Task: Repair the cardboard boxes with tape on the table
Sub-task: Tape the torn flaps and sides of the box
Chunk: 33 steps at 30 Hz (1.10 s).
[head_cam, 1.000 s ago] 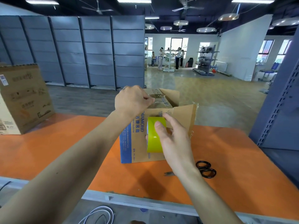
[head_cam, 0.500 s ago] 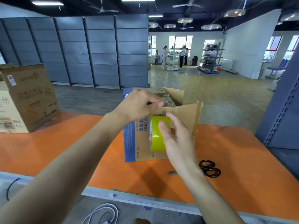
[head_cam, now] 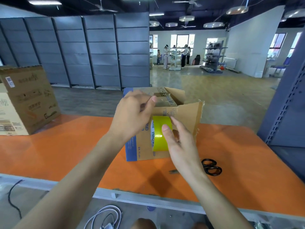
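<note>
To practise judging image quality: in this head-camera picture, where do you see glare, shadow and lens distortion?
Head view: a bright glare band sits on the yellow tape roll; a dark shadow falls on the orange table; the grey shelving panels lean and bow, a wide-angle effect; the far windows are washed out.

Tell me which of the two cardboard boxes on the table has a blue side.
The smaller box in the middle, behind the yellow tape roll the right hand holds. The larger box at the far left shows no blue.
</note>
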Tool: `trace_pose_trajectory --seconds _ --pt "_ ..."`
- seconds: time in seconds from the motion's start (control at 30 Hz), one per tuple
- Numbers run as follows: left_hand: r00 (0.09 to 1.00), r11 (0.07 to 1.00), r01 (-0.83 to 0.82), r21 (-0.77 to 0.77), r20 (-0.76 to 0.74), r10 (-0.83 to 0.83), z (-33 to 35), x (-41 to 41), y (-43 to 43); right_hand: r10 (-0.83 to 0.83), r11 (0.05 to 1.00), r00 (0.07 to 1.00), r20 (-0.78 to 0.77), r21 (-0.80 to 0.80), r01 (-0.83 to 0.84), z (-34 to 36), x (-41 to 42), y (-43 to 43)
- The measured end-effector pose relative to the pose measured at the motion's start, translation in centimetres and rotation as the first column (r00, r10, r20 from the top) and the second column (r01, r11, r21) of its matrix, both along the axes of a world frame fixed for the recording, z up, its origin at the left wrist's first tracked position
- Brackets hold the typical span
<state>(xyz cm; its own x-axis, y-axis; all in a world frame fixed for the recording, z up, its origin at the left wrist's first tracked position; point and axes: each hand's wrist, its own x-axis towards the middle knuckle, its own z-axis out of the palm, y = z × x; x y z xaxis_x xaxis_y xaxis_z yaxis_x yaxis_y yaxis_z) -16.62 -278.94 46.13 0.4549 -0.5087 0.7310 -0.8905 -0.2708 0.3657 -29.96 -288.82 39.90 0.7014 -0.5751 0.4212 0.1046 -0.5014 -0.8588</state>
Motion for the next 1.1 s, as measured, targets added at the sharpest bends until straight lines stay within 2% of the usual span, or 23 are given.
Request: trace_pose_trajectory --seconds 0.07,0.13,0.23,0.3,0.4,0.47,0.57,0.7,0.87,1.0,1.07,1.1 --pt "0.984 0.999 -0.009 0.043 -0.179 0.017 -1.0 -1.7 0.5 0.053 0.998 0.998 0.021 0.018 -0.053 -0.4 -0.1 -0.1" --pt "0.967 0.996 -0.024 0.08 -0.25 0.043 -2.1 -2.0 0.3 0.088 0.996 0.995 0.037 0.025 -0.089 -1.1 -0.2 -0.2" --pt "0.969 0.995 -0.103 0.014 -0.225 0.103 -1.9 -1.5 -0.4 0.056 0.998 0.996 0.063 0.016 -0.057 -1.8 -0.3 -0.1" --pt "0.965 0.987 -0.153 0.042 -0.211 0.159 -1.4 -0.8 -0.6 -0.003 1.0 0.999 0.052 -0.019 0.004 -1.8 -0.2 0.0" --pt "0.933 0.977 -0.196 0.085 -0.291 0.213 -0.8 0.3 -0.9 -0.095 0.991 0.995 0.007 -0.096 0.095 -1.4 -0.1 0.4" --pt "0.927 0.968 -0.231 0.097 -0.281 0.249 -0.6 0.4 -1.2 -0.138 0.986 0.99 -0.041 -0.1 0.133 -0.7 -0.1 0.5" --pt "0.923 0.963 -0.253 0.096 -0.276 0.27 -0.7 0.3 -1.5 -0.159 0.984 0.976 -0.147 -0.107 0.144 -0.8 -0.1 0.3" --pt "0.92 0.962 -0.26 0.083 -0.282 0.273 -1.5 0.0 -1.6 -0.14 0.988 0.971 -0.196 -0.097 0.123 -1.0 0.1 0.1" --pt "0.887 0.998 -0.068 0.011 -0.458 0.065 -3.3 -0.6 -1.3 -0.076 0.995 0.977 -0.201 -0.08 0.061 -0.9 0.4 -0.5" --pt "0.888 0.998 0.003 -0.064 -0.46 -0.032 -5.2 -2.0 -0.9 0.004 1.0 0.982 -0.19 -0.027 -0.01 -1.9 -0.7 -1.0" --pt "0.861 0.987 -0.001 -0.161 -0.502 -0.081 -5.8 -2.5 -0.9 0.003 0.998 0.964 -0.265 -0.06 -0.02 -2.7 -1.6 -2.4" --pt "0.843 0.979 0.003 -0.202 -0.526 -0.112 -5.9 -2.7 -1.0 -0.026 0.99 0.938 -0.345 -0.141 -0.024 -3.2 -2.2 -3.4"
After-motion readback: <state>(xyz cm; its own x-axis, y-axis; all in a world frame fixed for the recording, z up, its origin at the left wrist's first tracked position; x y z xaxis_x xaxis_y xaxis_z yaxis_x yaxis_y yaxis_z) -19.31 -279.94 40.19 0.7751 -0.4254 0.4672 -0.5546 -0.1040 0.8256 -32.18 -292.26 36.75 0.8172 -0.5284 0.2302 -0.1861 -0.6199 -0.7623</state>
